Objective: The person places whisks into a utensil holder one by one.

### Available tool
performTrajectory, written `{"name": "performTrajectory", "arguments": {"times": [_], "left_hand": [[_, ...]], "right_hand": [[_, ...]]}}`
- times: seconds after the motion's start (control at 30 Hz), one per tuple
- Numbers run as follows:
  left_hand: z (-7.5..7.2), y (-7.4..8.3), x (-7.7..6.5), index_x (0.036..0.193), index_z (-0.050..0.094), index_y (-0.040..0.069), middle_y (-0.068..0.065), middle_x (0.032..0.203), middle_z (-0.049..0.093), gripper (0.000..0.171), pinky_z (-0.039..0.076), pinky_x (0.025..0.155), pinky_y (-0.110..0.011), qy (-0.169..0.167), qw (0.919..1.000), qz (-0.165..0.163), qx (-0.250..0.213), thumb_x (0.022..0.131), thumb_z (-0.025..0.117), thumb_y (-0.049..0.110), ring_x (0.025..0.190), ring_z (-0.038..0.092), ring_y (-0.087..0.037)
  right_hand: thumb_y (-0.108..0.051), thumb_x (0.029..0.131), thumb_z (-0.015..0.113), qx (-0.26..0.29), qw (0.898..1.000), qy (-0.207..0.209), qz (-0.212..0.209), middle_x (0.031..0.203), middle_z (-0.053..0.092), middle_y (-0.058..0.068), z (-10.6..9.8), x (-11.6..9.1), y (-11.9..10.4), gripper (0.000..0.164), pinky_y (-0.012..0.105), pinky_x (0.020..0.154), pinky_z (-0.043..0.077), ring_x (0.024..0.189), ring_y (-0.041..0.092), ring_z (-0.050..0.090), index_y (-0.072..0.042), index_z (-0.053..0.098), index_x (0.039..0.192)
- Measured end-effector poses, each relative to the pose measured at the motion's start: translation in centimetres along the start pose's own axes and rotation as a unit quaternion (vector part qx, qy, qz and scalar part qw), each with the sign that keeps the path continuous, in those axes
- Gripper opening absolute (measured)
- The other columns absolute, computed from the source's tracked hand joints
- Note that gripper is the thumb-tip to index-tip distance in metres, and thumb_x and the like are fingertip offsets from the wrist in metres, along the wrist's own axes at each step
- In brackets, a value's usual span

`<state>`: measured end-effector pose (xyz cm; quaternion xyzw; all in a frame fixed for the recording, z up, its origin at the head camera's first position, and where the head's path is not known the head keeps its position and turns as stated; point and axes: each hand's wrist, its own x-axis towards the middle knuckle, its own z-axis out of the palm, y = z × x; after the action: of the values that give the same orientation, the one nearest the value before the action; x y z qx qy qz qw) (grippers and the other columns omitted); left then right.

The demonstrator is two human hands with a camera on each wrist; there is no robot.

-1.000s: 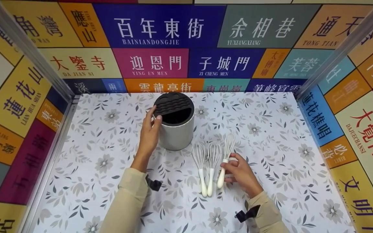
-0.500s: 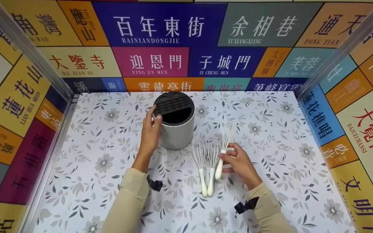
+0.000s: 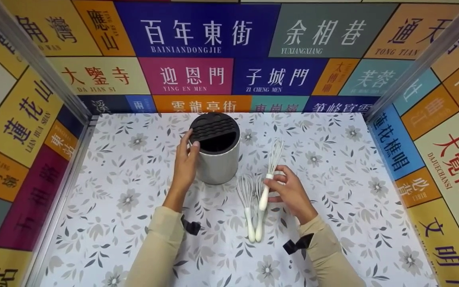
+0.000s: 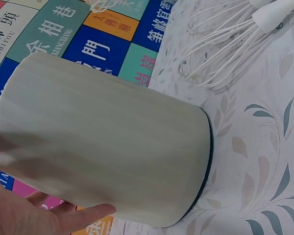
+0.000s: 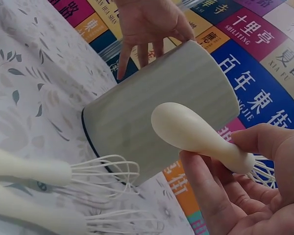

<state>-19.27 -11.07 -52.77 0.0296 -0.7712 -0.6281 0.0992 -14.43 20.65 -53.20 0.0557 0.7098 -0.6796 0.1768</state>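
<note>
Right grip (image 3: 291, 193) pinches a whisk (image 3: 269, 175) below its wires (image 3: 275, 155).

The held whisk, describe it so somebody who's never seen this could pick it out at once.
On the flower-patterned table stands a gray canister. To its right in the head view, the right hand pinches a white whisk by its handle. Two other whisks lie side by side on the table; this is the only one held.
</note>
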Motion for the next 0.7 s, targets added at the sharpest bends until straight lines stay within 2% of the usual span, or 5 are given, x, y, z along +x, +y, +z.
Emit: {"name": "performTrajectory", "arguments": {"times": [0.17,0.33,0.47,0.57,0.7], "left_hand": [[0.1,0.1,0.0,0.157,0.040,0.027,-0.015,0.156,0.039,0.052,0.036,0.116,-0.050,0.004,0.9999,-0.005,0.012,0.108,0.047,0.039,0.140,0.041,-0.029],[0.2,0.1,0.0,0.157,0.040,0.027,-0.017,0.155,0.040,0.051,0.037,0.114,-0.050,0.005,0.9999,-0.009,0.010,0.108,0.047,0.039,0.138,0.043,-0.030],[0.2,0.1,0.0,0.157,0.041,0.026,-0.017,0.155,0.040,0.051,0.036,0.114,-0.050,0.005,0.9999,-0.010,0.008,0.108,0.047,0.039,0.136,0.042,-0.030],[0.2,0.0,0.1,0.157,0.041,0.026,-0.017,0.154,0.040,0.051,0.036,0.114,-0.050,0.008,0.9999,-0.010,0.010,0.108,0.047,0.039,0.135,0.043,-0.030],[0.2,0.0,0.1,0.156,0.042,0.025,-0.017,0.154,0.040,0.051,0.036,0.114,-0.049,0.011,0.9999,-0.008,0.008,0.107,0.048,0.038,0.136,0.042,-0.030]], "right_hand": [[-0.021,0.094,0.075,0.006,1.000,0.002,-0.019,0.113,0.066,0.013,0.6,0.4,-1.3,0.051,0.050,0.070,0.061,0.093,0.033,0.071,-0.014,0.048,0.137],[-0.017,0.095,0.073,0.010,0.999,0.000,-0.036,0.113,0.066,0.016,1.3,0.9,-2.2,0.052,0.049,0.067,0.061,0.088,0.029,0.071,-0.008,0.047,0.139],[-0.019,0.094,0.074,0.012,0.999,-0.005,-0.047,0.108,0.066,0.012,1.9,1.2,-2.6,0.050,0.048,0.067,0.062,0.087,0.028,0.071,-0.010,0.046,0.136],[-0.022,0.094,0.075,0.010,0.998,-0.013,-0.059,0.108,0.065,0.012,2.3,1.5,-3.0,0.050,0.054,0.070,0.061,0.089,0.029,0.071,-0.011,0.047,0.135],[-0.027,0.093,0.076,0.008,0.997,-0.019,-0.073,0.110,0.065,0.013,2.9,1.9,-3.9,0.055,0.055,0.072,0.060,0.091,0.031,0.070,-0.011,0.047,0.137]]}}
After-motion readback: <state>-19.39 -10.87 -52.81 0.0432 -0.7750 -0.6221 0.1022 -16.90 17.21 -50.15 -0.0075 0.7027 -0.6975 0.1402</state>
